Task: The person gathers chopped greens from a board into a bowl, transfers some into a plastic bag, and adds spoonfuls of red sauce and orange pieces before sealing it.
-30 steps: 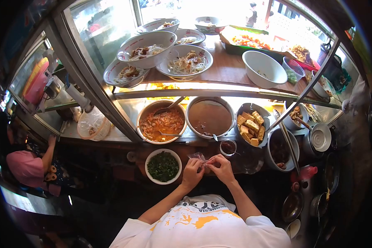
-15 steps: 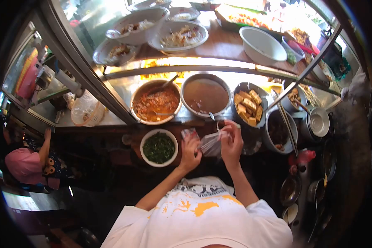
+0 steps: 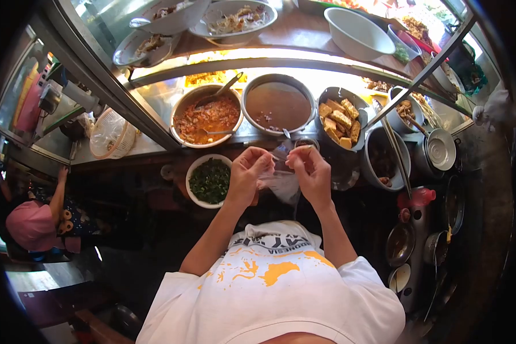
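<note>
A clear plastic bag [image 3: 282,182] hangs between my two hands, in front of the counter. My left hand [image 3: 251,172] pinches one side of its top edge. The other side is between the closed fingers of my right hand [image 3: 311,171]. Just left of my left hand sits a white bowl of chopped greens [image 3: 210,181]. Behind the hands stand a pot of red sauce [image 3: 206,121] with a ladle and spoon in it, and a pot of brown liquid [image 3: 277,109]. A bowl of fried pieces [image 3: 339,119] is behind and right of my right hand.
Bowls of food and a white basin [image 3: 358,35] stand on the upper shelf. To the right are a grey bowl with tongs [image 3: 386,159], pans and a red object [image 3: 421,196]. At left are a plastic basket [image 3: 113,135] and a person in pink [image 3: 33,225].
Both hands have come to matching pinches, and the bag now hangs spread between them. The small packet near my left hand is no longer visible. The view has tilted, so the counter appears higher.
</note>
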{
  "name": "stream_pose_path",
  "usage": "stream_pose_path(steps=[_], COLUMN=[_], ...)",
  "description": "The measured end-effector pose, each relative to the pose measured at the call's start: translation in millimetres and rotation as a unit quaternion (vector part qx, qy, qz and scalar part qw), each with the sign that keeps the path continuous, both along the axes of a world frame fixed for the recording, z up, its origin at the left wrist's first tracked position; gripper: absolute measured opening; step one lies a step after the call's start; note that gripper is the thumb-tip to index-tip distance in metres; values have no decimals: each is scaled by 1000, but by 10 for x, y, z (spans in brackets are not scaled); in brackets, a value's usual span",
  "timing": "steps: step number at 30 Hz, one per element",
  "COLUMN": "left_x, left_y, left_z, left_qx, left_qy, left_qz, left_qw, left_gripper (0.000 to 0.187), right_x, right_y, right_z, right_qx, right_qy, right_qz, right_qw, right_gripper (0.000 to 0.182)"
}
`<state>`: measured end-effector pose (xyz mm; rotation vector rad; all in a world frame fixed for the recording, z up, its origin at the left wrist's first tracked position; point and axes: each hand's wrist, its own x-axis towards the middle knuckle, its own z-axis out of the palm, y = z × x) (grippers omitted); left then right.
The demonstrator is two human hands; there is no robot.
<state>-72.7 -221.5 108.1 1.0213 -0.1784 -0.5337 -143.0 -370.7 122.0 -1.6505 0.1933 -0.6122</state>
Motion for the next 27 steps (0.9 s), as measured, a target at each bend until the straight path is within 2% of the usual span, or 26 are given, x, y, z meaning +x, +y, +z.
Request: stream_pose_path(steps=[2, 3, 6, 7, 10, 12, 13, 14, 16, 18, 19, 20, 21, 22, 23, 24, 25, 26, 27], left_x=[2, -16, -76, -90, -80, -77, -12, -30, -77, 43, 85, 132, 176, 111, -23, -97, -96, -53, 92], left_y=[13, -1, -56, -92, -218, -274, -273, -292, -351, -347, -341, -331, -320, -331, -385, -441, -455, -423, -397], left_z=[24, 92, 147, 132, 24, -54, -196, -337, -328, -338, -353, -352, -335, -158, 17, 146, 161, 21, -205], left_qx=[35, 85, 111, 79, 1, -25, -139, -96, -7, -71, -104, -108, -112, -77, -40, -9, 14, -43, -104], left_qy=[-69, -123, -128, -107, -35, 26, 14, 17, 28, 53, 70, 85, 100, 122, 147, 171, 173, 153, 126], left_qz=[5, 19, -4, 10, 56, 97, 64, 68, 75, 54, 42, 29, 17, 55, 94, 135, 131, 109, 86], left_qw=[997, 989, 986, 991, 998, 995, 988, 993, 997, 995, 991, 990, 989, 988, 984, 976, 976, 981, 983], left_gripper=[8, 8, 13, 18, 34, 44, 38, 39, 43, 45, 46, 47, 47, 48, 49, 50, 53, 52, 52], right_x=[16, 46, 23, 63, 76, 59, 74, 46, 156, 379, 409, 245, 252, 261, 323, 438, 461, 405, 281], right_y=[-59, -35, -123, -99, 38, 233, 330, 406, 366, 198, 339, 442, 459, 482, 372, 215, 173, 243, 367], right_z=[79, 157, 231, 194, 131, -3, -3, 65, 36, -74, 25, 186, 61, -18, -34, -46, -70, -115, -24], right_qx=[-105, -134, -228, -220, -266, -287, -298, -354, -352, -311, -354, -471, -435, -399, -413, -382, -369, -388, -406], right_qy=[-25, -60, 26, 0, -7, -79, -113, -123, -175, -78, -190, -192, -233, -273, -243, -155, -112, -120, -181], right_qz=[14, -15, -31, -44, -34, 11, 32, 61, 25, -46, -73, -28, 8, 45, 23, -20, -31, -23, 18], right_qw=[994, 989, 973, 975, 963, 955, 947, 925, 919, 946, 913, 861, 870, 874, 878, 911, 922, 914, 896], right_gripper=[24, 28, 29, 36, 35, 35, 35, 34, 34, 36, 35, 33, 31, 28, 30, 33, 35, 38, 34])
